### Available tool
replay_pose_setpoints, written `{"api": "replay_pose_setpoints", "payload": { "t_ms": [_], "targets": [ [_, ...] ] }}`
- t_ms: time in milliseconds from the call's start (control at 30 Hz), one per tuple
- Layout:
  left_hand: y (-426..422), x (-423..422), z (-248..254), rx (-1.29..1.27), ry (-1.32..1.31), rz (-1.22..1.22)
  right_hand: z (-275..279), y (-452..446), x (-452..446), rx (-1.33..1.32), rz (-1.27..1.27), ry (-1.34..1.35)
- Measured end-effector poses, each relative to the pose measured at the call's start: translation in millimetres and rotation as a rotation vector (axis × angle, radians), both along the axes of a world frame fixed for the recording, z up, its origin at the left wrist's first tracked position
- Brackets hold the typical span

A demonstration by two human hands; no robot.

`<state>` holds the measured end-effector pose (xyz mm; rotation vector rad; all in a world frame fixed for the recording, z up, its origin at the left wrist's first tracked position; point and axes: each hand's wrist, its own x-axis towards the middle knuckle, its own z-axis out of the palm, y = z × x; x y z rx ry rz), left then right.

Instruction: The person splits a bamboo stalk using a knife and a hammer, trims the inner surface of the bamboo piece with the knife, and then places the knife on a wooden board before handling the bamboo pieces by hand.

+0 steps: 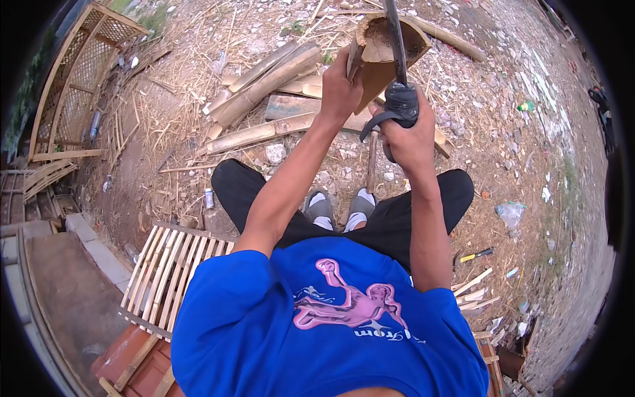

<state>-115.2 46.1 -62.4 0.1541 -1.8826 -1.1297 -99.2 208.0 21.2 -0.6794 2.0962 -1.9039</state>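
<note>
By the right hand (411, 135), a knife (395, 43) is gripped at its wrapped handle (401, 102), blade across the bamboo piece (379, 78); the piece is clasped at one side by the left hand (340, 92); bamboo lengths (268, 87) are noted on the ground (489, 126)

- Two bare hands (411, 137) are gripping.
- One long blade with a black-wrapped handle (401, 104) is being held.
- One hollow bamboo section (380, 71) is being held.
- At least four large bamboo lengths (266, 91) are lying on the ground.
- Two grey shoes (319, 207) are resting there.
- One slatted panel (170, 272) is lying flat.
- One yellow-and-black tool (476, 255) is lying there.
- One clear plastic bag (510, 214) is lying there.
- Thin bamboo scraps are scattering beyond counting.
</note>
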Motion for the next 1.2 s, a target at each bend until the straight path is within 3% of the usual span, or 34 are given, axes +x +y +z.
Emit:
{"api": "replay_pose_setpoints", "payload": {
  "t_ms": [100, 233, 300, 400, 567, 633, 767, 867, 967, 1033, 1067, 1100, 1133, 1200],
  "targets": [
    [-1, 2, 15, -0.045, 0.024, 0.018, 0, -1, 1, -0.033, 0.004, -0.032],
    [4, 14, -90, 0.364, -0.159, -0.066, -75, -18, -21, 0.148, 0.002, 0.009],
    [5, 30, -87, 0.202, -0.100, -0.122, -72, -30, -28, 0.173, 0.054, 0.019],
    [-15, 36, -106, 0.379, -0.305, -0.046, -73, -43, -14, 0.187, 0.074, 0.033],
    [-34, 23, -127, 0.275, -0.271, 0.017, -74, -48, 4, 0.057, 0.065, -0.005],
    [-30, 19, -109, 0.317, -0.323, 0.074, -66, -49, 0, 0.042, 0.054, 0.008],
    [-36, -2, -59, 0.158, -0.084, 0.028, -7, -44, -7, 0.003, 0.076, 0.167],
    [-44, -12, 8, 0.040, 0.031, 0.069, 27, -37, -6, -0.089, 0.094, 0.164],
    [-51, -17, 9, -0.084, 0.077, 0.066, 24, -34, -8, -0.061, 0.052, 0.149],
    [-35, -2, -41, 0.171, -0.136, -0.067, -40, -31, -7, 0.003, 0.004, -0.026],
    [-37, 6, -94, 0.179, -0.437, -0.044, -77, -25, -5, 0.036, 0.012, -0.010],
    [-49, 16, -164, 0.075, -0.451, -0.164, -102, -21, -10, 0.062, 0.009, 0.023],
    [-41, 45, -173, -0.008, -0.578, -0.089, -106, -20, -9, 0.056, 0.017, 0.002],
    [-26, 62, -173, 0.042, -0.525, -0.060, -99, -18, 6, 0.118, 0.041, -0.053]
  ]
}}
